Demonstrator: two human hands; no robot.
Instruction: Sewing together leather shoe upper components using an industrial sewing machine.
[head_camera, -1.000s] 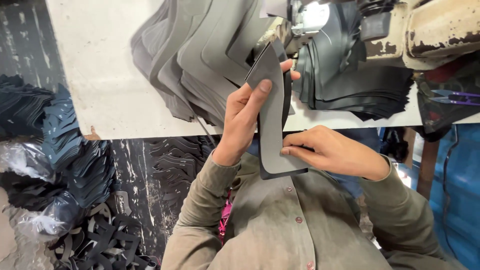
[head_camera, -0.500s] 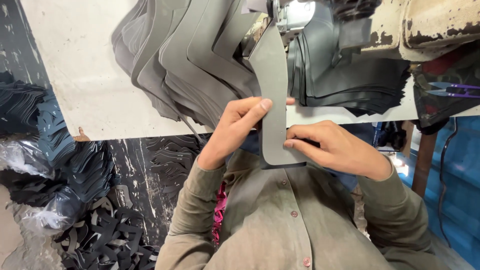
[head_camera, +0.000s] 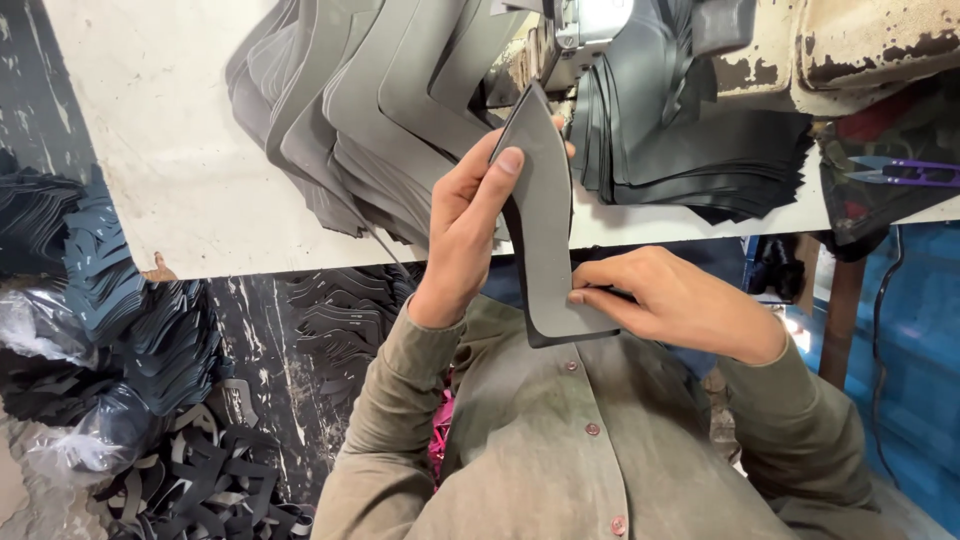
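A fanned stack of grey cut pieces (head_camera: 360, 110) lies on the white tabletop (head_camera: 150, 150), with darker pieces (head_camera: 700, 150) to its right. Purple snips (head_camera: 905, 172) rest far right. Black offcuts (head_camera: 200, 480) litter the floor at left.

The left hand (head_camera: 470, 225) is raised, wrist straight, the forearm in an olive-grey sleeve running up from the lower left. Its thumb stretches upward along a flat grey sheet, the fingers wrapped behind it and mostly hidden. The right hand (head_camera: 665, 300) sits lower and to the right, knuckles up, wrist bent inward, fingertips (head_camera: 580, 296) pinched on the sheet's lower edge. The right forearm, sleeved alike, slants down to the right. Both hands are closed in a grip.
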